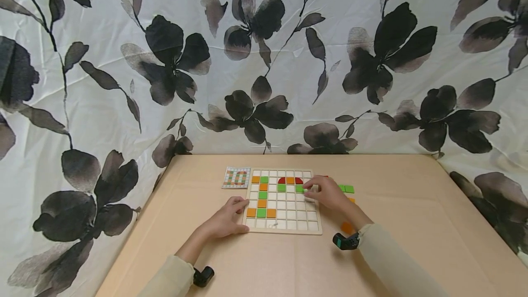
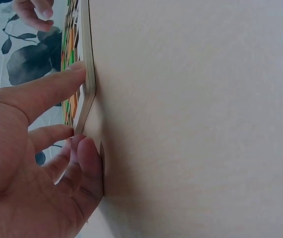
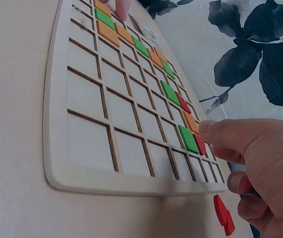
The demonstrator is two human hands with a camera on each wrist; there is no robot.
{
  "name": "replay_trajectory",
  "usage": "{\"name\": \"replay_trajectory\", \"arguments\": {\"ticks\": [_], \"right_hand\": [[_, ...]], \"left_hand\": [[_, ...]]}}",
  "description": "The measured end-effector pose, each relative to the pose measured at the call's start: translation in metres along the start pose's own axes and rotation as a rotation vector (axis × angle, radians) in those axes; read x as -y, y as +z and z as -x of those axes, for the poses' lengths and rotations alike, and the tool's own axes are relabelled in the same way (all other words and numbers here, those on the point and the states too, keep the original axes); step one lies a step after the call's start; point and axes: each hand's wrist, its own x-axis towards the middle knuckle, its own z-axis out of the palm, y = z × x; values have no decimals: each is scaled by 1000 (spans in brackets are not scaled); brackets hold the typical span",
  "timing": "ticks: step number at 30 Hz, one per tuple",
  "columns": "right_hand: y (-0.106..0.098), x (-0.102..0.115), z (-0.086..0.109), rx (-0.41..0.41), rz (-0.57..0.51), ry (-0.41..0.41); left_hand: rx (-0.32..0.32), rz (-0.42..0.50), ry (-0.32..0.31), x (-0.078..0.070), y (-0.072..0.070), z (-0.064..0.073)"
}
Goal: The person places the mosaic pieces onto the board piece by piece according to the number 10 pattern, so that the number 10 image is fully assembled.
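A wooden grid board lies on the table, with orange, green and red pieces in some of its squares. My left hand holds the board's near left corner, thumb at one edge and fingertips along the other. My right hand is over the board's right part, its thumb and forefinger close to a green tile below a red rounded piece. In the right wrist view its other fingers are curled. I cannot tell whether the fingertips pinch a piece.
A small pattern card lies at the board's upper left. Loose green tiles and orange pieces lie right of the board, partly behind the right arm. Loose red pieces lie beyond the board's right edge. A floral cloth hangs behind the table.
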Motion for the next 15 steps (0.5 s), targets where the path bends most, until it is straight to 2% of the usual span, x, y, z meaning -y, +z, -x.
{"name": "replay_trajectory", "arguments": {"ticks": [5, 15], "right_hand": [[-7, -5, 7, -1, -10, 47], [-17, -14, 20, -16, -4, 14]], "left_hand": [[2, 10, -10, 0, 1, 1], [2, 14, -8, 1, 0, -1]]}}
